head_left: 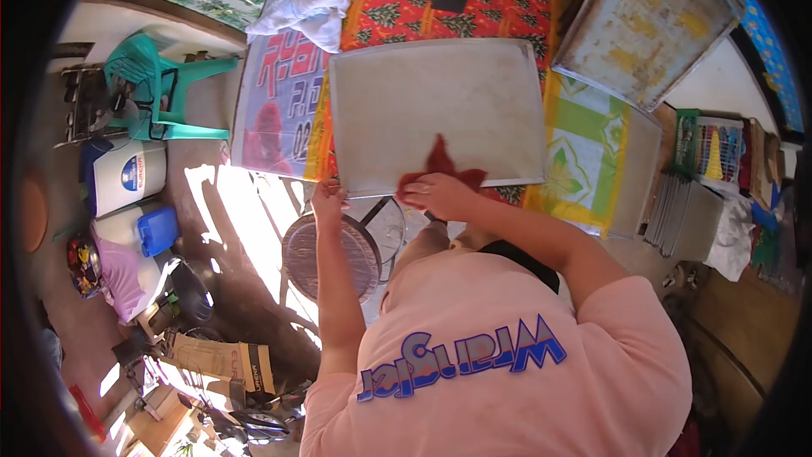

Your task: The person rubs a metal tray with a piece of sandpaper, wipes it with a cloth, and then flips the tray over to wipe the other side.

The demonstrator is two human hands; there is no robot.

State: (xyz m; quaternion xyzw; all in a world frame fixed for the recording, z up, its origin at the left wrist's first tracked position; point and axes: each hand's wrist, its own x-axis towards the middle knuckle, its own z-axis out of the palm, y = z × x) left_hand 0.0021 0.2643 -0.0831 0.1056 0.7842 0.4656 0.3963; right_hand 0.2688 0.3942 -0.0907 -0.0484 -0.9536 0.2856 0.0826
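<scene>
Currently, a rimmed metal tray [436, 93] lies on the table's red patterned tablecloth [397, 8], its long axis running left to right, the right end angled slightly farther away than the left. At its near edge, the right hand [436, 195] grasps a bunched dark red cloth [440, 159] against the surface; one pointed corner aims at the far side, another to the right. The left hand [329, 195] is at the near left corner, fingers curled; whether they pinch the rim I cannot tell. A crumpled white cloth [304, 19] sits far left, a stained tray [651, 21] far right.
</scene>
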